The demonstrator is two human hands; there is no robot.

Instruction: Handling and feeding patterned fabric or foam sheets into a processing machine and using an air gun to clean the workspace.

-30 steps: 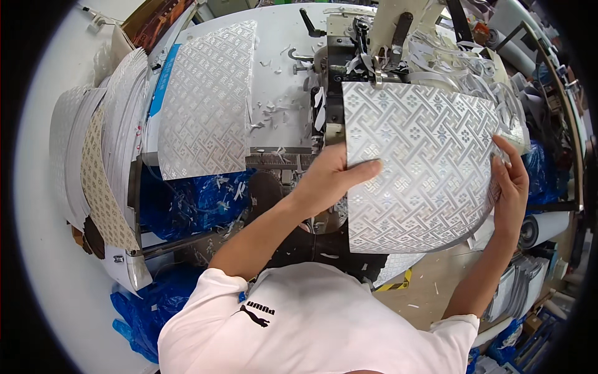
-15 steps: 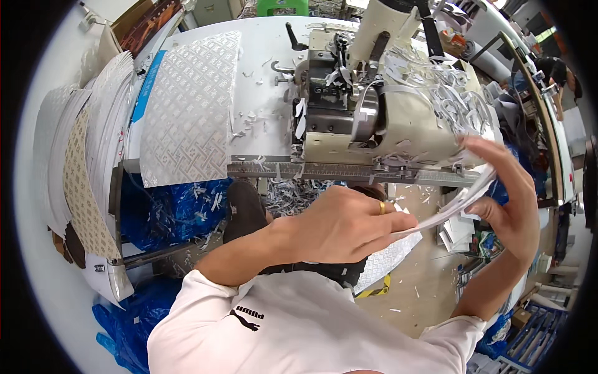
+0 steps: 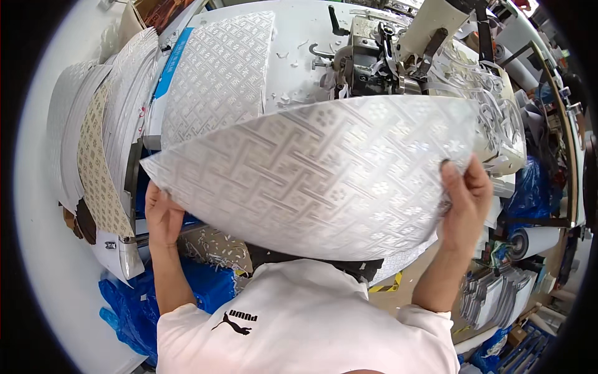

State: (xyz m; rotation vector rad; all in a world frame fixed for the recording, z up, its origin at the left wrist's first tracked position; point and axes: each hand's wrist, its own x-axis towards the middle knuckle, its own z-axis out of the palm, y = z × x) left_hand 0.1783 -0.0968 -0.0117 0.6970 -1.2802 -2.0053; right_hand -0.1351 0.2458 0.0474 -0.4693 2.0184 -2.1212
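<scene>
A large silvery-white patterned sheet (image 3: pixel 330 174) with a curved lower edge is stretched out in front of me, hiding the near part of the machine. My left hand (image 3: pixel 163 209) pinches its pointed left corner. At the opposite end my right hand (image 3: pixel 464 187) grips the edge, thumb on top. Just beyond the sheet stands a beige sewing-type machine (image 3: pixel 414 37) with dark metal parts, partly covered. Another patterned sheet (image 3: pixel 218 75) lies flat on the white table, left of the machine.
Curved sheets stand stacked (image 3: pixel 134 81) at the far left, a tan patterned strip (image 3: pixel 103 162) against them. Pale trimmings (image 3: pixel 492 106) are heaped right of the machine. Blue plastic (image 3: pixel 140 305) lies at lower left. Grey bundles (image 3: pixel 498 296) stand at lower right.
My hands have moved apart, the left one far to the left. The sheet, earlier seen edge-on between them, now faces up and spreads wide. The view has shifted, with the machine further right.
</scene>
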